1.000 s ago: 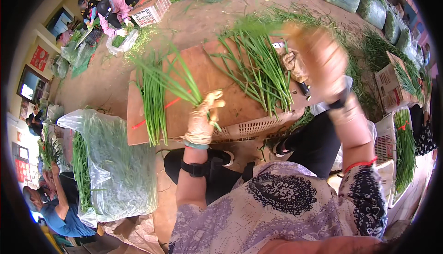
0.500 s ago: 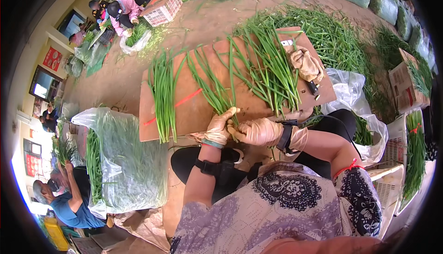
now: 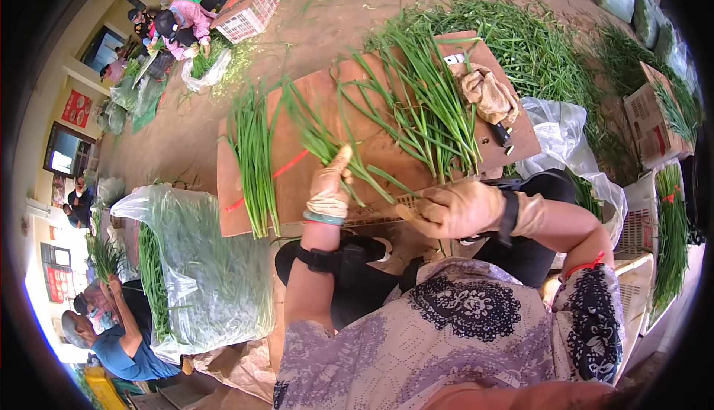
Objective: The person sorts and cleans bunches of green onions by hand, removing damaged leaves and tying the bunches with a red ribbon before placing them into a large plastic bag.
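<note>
My gloved left hand (image 3: 329, 187) is closed round a small bunch of garlic chives (image 3: 314, 133), held over the near part of a brown board (image 3: 305, 187). My gloved right hand (image 3: 461, 207) is closed beside the board's near edge, apart from the left. A loose green blade reaches toward its fingertips; whether they grip it I cannot make out. Left on the board lies a neat bunch of chives (image 3: 254, 161) over a red strip (image 3: 290, 164). A larger, looser pile of chives (image 3: 435, 105) lies on the right side.
At the board's right are a crumpled tan cloth (image 3: 487, 94) and a small black object (image 3: 501, 135). A plastic-wrapped bale (image 3: 216, 268) stands left. Loose greens (image 3: 520, 53) cover the floor beyond. Crates (image 3: 638, 224) stand right. Other people (image 3: 126, 339) work at left.
My hands have drawn apart: the left moved left and slightly up with its bunch, while the right shifted right. The chives in the left hand now slant over the board, their tips blurred.
</note>
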The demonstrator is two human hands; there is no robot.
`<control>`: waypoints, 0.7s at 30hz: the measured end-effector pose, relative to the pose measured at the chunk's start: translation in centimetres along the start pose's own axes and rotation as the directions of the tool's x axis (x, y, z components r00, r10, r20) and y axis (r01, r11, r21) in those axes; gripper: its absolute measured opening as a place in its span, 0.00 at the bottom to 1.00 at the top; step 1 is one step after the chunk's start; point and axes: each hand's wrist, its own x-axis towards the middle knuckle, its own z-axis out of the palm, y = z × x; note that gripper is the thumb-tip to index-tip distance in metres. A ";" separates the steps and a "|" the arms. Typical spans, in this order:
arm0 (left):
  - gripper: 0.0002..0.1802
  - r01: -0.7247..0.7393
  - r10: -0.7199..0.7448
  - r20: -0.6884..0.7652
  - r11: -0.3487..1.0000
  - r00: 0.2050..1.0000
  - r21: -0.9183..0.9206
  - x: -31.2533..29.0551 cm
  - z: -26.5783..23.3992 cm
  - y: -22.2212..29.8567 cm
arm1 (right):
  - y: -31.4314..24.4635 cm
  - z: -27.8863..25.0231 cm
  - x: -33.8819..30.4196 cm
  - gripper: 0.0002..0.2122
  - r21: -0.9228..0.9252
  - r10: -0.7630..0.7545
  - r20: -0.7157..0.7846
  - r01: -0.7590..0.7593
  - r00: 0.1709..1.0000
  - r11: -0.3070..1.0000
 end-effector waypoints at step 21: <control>0.17 -0.082 0.127 0.140 0.954 0.982 -0.289 -0.1 -2.7 1.9 | 2.8 8.6 -5.7 0.12 -0.204 0.749 0.604 -0.856 0.271 0.474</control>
